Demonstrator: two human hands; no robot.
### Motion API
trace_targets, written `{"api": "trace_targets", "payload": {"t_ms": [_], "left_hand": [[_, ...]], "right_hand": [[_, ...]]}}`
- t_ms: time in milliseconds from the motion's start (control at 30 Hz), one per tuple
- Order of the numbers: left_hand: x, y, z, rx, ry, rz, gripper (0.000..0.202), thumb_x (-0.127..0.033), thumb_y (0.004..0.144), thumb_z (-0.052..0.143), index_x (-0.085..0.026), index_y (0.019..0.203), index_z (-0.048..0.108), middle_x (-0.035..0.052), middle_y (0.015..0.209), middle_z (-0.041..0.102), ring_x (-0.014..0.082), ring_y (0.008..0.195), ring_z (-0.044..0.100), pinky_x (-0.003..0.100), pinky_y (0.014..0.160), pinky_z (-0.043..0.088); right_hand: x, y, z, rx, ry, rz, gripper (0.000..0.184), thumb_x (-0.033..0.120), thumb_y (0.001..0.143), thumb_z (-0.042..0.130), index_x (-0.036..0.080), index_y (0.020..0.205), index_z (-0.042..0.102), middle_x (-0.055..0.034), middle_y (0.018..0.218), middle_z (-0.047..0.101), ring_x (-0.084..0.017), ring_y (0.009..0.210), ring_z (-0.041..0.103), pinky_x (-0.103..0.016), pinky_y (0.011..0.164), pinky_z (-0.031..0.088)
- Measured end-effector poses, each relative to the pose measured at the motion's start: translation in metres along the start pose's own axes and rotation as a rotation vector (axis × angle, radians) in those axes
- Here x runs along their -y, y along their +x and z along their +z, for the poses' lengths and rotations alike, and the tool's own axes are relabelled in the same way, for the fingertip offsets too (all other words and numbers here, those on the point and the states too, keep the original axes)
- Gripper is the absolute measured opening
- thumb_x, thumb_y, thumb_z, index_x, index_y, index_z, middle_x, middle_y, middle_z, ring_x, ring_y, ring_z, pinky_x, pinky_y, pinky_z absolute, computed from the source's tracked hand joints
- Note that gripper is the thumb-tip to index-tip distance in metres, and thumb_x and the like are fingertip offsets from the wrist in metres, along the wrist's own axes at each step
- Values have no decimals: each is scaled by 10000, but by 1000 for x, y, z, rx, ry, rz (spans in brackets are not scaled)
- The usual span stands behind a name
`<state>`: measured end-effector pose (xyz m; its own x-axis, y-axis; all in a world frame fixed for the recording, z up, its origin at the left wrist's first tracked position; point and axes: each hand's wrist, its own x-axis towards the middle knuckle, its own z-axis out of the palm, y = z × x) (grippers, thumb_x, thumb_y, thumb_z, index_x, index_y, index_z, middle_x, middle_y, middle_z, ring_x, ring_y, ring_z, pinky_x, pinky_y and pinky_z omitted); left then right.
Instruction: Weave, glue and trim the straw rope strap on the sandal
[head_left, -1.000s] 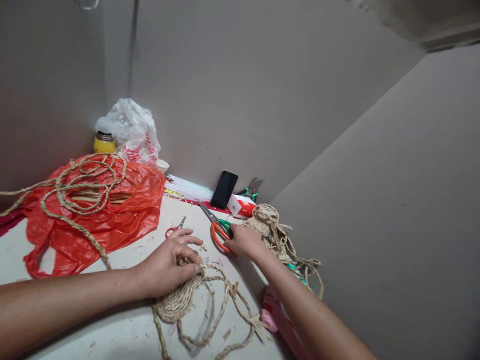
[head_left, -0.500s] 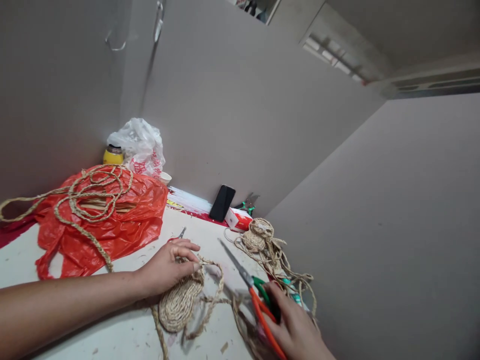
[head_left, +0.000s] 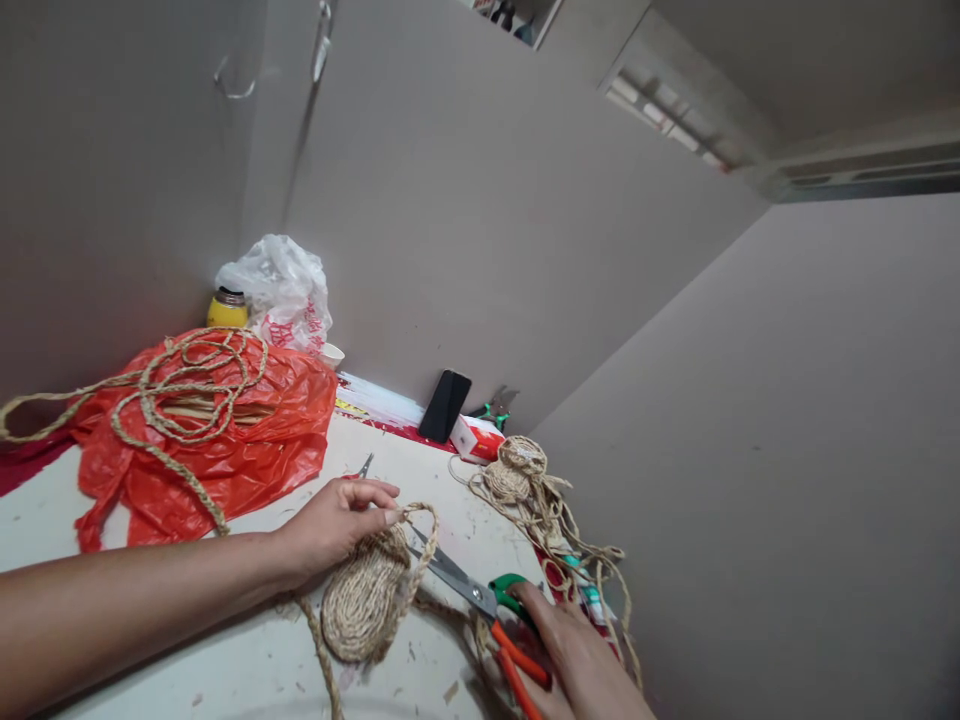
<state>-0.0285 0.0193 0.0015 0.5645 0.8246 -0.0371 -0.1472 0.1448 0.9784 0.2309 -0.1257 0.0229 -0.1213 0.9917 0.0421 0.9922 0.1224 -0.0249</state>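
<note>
My left hand (head_left: 341,525) pinches a loop of braided straw cord (head_left: 429,520) at the upper edge of an oval coiled straw sole (head_left: 366,600). The coil stands tilted just above the white table (head_left: 247,650). In my right hand (head_left: 577,650) are scissors (head_left: 480,595) with one green and one orange handle. Their blades are parted a little and reach to the cord loop beside the coil. Whether they touch the cord I cannot tell. A length of braid (head_left: 322,650) hangs below my left wrist.
A red plastic bag (head_left: 285,420) with coiled braid (head_left: 187,390) lies at left. Behind it are a white bag (head_left: 281,285) and a yellow jar (head_left: 227,308). A phone (head_left: 445,405), green-handled pliers (head_left: 496,408) and more coiled straw pieces (head_left: 517,475) line the back and right.
The scissors have swung left and down, from pointing up beside the coil to the cord loop, and their blades have parted. My left hand still holds the cord.
</note>
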Motion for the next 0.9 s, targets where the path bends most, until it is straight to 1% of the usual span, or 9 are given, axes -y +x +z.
{"api": "trace_targets", "payload": {"t_ms": [133,300,433,567,767,900], "left_hand": [[-2,-1,1,0,-37,-54,250,-383,635,743,-158,736,706,105,1220,625,269,1137,555,363,1025,317],[1,-1,2,16,-57,-62,269,-393,618,760,-161,745,710,88,1180,645,252,1077,573,350,977,362],[4,0,2,68,-93,-36,244,-355,608,770,-164,749,713,62,1051,688,224,978,601,341,937,390],[6,1,2,145,-127,-2,246,-350,634,760,-155,775,712,54,956,700,212,911,613,333,898,414],[6,0,3,148,-139,29,176,-295,667,745,-156,770,714,51,952,690,198,895,610,323,883,421],[5,0,3,142,-100,53,155,-282,669,740,-152,752,725,66,1003,671,208,941,598,323,898,422]], "right_hand": [[2,4,3,40,38,55,249,451,856,522,233,975,535,-41,761,656,-237,720,629,-315,627,460],[11,14,-2,55,52,48,275,439,876,474,221,1031,541,-63,809,675,-251,747,635,-325,647,443],[21,23,-2,68,38,39,269,458,871,485,222,975,562,-36,706,644,-243,685,620,-300,604,408],[26,27,3,52,22,36,245,470,861,507,239,915,568,-10,641,618,-224,634,602,-271,561,358],[27,25,6,24,16,24,243,463,871,492,237,917,569,-6,627,615,-209,591,587,-262,548,333],[28,23,5,24,6,8,242,459,880,474,234,868,563,-2,590,607,-204,551,576,-256,530,320]]}}
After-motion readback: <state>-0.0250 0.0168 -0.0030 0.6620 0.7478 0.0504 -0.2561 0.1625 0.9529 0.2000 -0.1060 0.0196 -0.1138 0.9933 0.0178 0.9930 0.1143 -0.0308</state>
